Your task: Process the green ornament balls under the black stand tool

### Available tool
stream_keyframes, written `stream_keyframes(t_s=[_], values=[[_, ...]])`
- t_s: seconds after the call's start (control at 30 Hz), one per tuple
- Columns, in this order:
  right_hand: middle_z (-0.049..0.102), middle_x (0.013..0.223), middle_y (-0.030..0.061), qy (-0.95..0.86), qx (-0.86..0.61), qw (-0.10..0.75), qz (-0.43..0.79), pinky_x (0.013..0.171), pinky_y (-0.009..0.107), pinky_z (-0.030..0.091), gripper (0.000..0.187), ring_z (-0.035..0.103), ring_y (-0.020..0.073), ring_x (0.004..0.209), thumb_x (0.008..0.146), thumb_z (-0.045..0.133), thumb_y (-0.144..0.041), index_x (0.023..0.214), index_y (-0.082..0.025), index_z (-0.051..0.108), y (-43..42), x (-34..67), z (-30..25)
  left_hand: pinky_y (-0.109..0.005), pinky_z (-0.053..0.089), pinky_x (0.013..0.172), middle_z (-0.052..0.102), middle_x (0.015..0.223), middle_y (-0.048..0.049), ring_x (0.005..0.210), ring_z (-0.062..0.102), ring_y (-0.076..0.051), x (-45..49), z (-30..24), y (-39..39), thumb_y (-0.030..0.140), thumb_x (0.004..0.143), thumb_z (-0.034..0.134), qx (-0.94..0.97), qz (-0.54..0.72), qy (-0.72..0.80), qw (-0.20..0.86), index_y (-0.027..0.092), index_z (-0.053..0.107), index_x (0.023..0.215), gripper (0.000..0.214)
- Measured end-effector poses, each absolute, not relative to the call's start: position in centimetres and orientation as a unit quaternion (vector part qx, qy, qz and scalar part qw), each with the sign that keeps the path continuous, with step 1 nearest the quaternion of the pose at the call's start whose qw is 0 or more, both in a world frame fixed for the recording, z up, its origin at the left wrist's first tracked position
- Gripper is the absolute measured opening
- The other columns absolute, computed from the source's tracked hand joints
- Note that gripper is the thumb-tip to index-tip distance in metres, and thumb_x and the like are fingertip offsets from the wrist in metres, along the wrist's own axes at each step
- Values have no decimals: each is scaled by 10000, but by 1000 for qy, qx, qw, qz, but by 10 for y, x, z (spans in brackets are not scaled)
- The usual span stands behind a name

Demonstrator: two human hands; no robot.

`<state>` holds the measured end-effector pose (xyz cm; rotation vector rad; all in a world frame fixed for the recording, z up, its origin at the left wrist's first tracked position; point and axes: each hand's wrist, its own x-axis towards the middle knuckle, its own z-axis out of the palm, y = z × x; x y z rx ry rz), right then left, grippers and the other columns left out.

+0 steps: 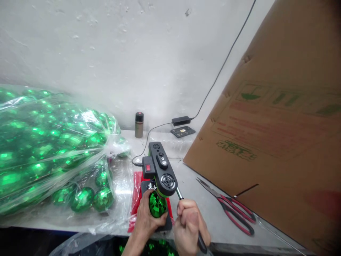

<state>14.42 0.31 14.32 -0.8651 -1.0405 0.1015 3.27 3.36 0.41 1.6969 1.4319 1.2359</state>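
My left hand (144, 217) is closed around a shiny green faceted ball (157, 206), thumb on the near side. It holds the ball beneath the round end of a small black bench machine (162, 167) that looks like a mini drill press. Whatever meets the ball under the machine's head is hidden. My right hand (189, 222), slightly blurred, is wrapped round the lever handle (202, 243) on the machine's right side. The machine's dark base lies partly on a red sheet (136, 199), and a red switch (148, 167) is on its left.
Clear plastic bags (112, 142) of green balls fill the left. Scissors (229, 206) lie right, beside a large cardboard box (266, 117). Behind stand a small bottle (139, 125), a power adapter (181, 121) with cable, and a dark phone-like slab (183, 132). More balls are below the table edge.
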Motion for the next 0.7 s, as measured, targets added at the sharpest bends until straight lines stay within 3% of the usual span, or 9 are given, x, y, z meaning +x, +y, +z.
stream_keyframes(t_s=[0.37, 0.53, 0.7], values=[[572, 652, -40, -527, -371, 764, 24, 523, 236, 435, 562, 528, 105, 534, 1175, 485, -390, 639, -222, 488, 3, 146, 129, -595, 663, 1106, 794, 1354, -180, 1261, 792, -421, 42, 18, 32, 345, 653, 879, 618, 456, 553, 324, 174, 636, 1410, 813], [562, 651, -33, -538, -415, 731, 59, 517, 248, 382, 479, 535, 107, 550, 1159, 516, -266, 682, -220, 522, 0, 153, 176, -598, 643, 1139, 780, 1385, -177, 1281, 783, -407, 33, 26, 39, 313, 666, 905, 622, 447, 536, 356, 170, 637, 1425, 818], [514, 588, -23, -525, -432, 728, 86, 488, 276, 332, 569, 517, 127, 535, 1157, 548, -374, 611, -228, 480, 1, 155, 216, -624, 592, 1207, 720, 1517, -196, 1432, 699, -433, 22, -3, -5, 270, 704, 950, 624, 486, 533, 301, 222, 623, 1500, 862]])
